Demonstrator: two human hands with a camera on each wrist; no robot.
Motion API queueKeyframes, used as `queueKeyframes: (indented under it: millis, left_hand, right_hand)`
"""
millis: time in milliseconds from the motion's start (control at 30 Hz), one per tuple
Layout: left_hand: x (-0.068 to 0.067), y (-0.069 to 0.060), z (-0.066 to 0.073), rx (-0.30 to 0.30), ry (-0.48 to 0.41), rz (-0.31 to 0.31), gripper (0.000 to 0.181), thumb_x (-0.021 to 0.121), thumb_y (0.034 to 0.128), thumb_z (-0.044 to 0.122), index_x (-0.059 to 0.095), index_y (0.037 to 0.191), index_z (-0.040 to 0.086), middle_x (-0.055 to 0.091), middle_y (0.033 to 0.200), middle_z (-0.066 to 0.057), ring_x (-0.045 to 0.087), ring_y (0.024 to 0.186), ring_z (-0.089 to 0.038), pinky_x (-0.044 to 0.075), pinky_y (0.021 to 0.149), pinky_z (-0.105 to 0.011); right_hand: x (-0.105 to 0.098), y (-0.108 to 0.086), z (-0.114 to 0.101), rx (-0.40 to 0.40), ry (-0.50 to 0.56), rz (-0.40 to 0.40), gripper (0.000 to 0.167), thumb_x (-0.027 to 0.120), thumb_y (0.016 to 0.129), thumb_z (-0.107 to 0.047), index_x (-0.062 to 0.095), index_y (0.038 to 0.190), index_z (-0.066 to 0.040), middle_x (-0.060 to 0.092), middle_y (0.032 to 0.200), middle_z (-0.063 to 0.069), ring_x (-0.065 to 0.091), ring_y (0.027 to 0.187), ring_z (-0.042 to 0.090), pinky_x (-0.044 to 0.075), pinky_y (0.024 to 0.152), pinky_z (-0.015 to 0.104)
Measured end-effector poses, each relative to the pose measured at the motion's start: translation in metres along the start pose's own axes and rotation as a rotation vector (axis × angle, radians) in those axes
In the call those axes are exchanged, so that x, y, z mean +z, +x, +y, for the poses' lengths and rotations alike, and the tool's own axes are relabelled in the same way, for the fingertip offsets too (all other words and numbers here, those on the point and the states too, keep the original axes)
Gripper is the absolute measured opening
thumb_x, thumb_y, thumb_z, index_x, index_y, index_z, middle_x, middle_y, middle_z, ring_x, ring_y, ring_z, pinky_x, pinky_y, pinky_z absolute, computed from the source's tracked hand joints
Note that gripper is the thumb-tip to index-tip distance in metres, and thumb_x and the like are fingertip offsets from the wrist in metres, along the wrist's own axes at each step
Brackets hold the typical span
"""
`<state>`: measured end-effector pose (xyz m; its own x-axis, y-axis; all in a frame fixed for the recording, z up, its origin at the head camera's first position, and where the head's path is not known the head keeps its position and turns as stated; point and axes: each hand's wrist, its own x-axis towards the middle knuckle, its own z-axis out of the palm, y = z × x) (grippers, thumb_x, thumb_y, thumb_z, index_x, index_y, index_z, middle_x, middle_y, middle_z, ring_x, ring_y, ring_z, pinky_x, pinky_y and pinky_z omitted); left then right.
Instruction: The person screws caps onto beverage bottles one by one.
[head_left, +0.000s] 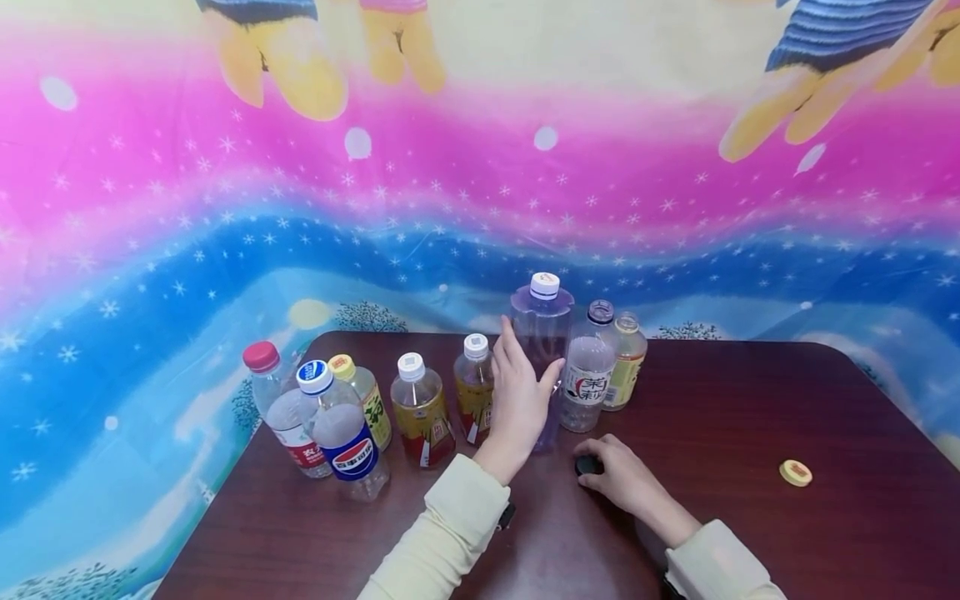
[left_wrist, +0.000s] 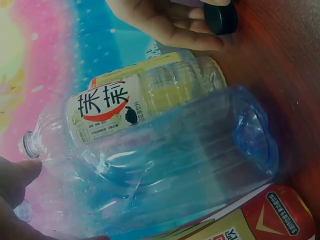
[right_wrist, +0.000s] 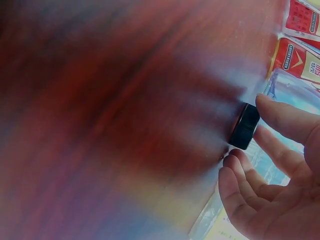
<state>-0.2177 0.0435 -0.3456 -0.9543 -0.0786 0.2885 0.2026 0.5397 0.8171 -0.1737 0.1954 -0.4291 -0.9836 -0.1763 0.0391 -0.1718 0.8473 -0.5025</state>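
Note:
My left hand (head_left: 519,398) is beside a tall clear purple-tinted bottle (head_left: 542,329) with a white cap, its fingers straight and thumb spread. In the left wrist view the thumb (left_wrist: 20,175) lies near the bottle's upper part; whether it presses on it I cannot tell. Low over the table, my right hand (head_left: 618,473) pinches a black bottle cap (right_wrist: 244,126) between thumb and finger. Just right of the tall bottle stand an uncapped jasmine drink bottle (head_left: 588,379) and an uncapped yellow-labelled bottle (head_left: 628,358).
Left of the tall bottle stand two white-capped gold-and-red bottles (head_left: 423,417), a Pepsi bottle (head_left: 348,442), a red-capped bottle (head_left: 288,421) and a yellow-capped bottle (head_left: 369,396). A loose yellow cap (head_left: 796,472) lies on the right of the brown table (head_left: 720,408). A patterned cloth (head_left: 465,192) hangs behind.

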Motion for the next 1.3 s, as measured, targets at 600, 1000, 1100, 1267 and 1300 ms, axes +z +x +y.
queueKeyframes:
  millis: [600,1000,1100,1267,1300]
  left_hand:
    - [0.004,-0.005,-0.005,0.022,-0.009,0.019,0.090,0.061,0.0922,0.033,0.000,0.154,0.008,0.022,0.154,-0.019,0.027,0.142,-0.034,0.038,0.109,-0.048]
    - [0.006,-0.008,-0.005,0.045,0.046,0.026,0.092,0.063,0.0915,0.034,0.000,0.154,0.008,0.019,0.157,-0.017,0.028,0.143,-0.032,0.046,0.100,-0.049]
    - [0.007,-0.009,-0.005,0.061,0.050,0.037,0.093,0.065,0.0904,0.032,0.001,0.154,0.008,0.019,0.157,-0.017,0.028,0.143,-0.031,0.047,0.099,-0.049]
    - [0.007,-0.012,-0.005,0.072,0.051,0.043,0.095,0.066,0.0894,0.031,0.000,0.154,0.009,0.018,0.157,-0.016,0.029,0.142,-0.031,0.049,0.097,-0.049]
    - [0.007,-0.012,-0.004,0.070,0.049,0.044,0.095,0.066,0.0893,0.031,0.000,0.154,0.009,0.019,0.157,-0.016,0.029,0.142,-0.031,0.049,0.097,-0.049]
  right_hand:
    - [0.000,0.002,-0.002,0.034,-0.024,-0.017,0.028,0.077,0.071,-0.003,0.068,0.098,-0.002,0.061,0.094,0.009,0.059,0.087,0.020,0.048,0.079,0.037]
    - [-0.001,0.002,0.003,0.052,-0.013,-0.045,0.027,0.076,0.074,-0.007,0.068,0.099,-0.003,0.061,0.094,0.008,0.059,0.088,0.020,0.048,0.079,0.039]
    - [-0.002,0.003,0.004,0.051,-0.007,-0.055,0.026,0.076,0.074,-0.008,0.067,0.099,-0.004,0.061,0.093,0.007,0.059,0.087,0.019,0.049,0.079,0.039]
    - [-0.008,0.001,0.004,0.060,0.017,-0.083,0.025,0.076,0.076,-0.008,0.067,0.099,-0.004,0.064,0.094,0.007,0.061,0.088,0.020,0.049,0.079,0.040]
    - [-0.009,0.000,0.004,0.063,0.027,-0.090,0.025,0.075,0.076,-0.008,0.067,0.099,-0.004,0.065,0.094,0.007,0.061,0.088,0.020,0.049,0.078,0.040]
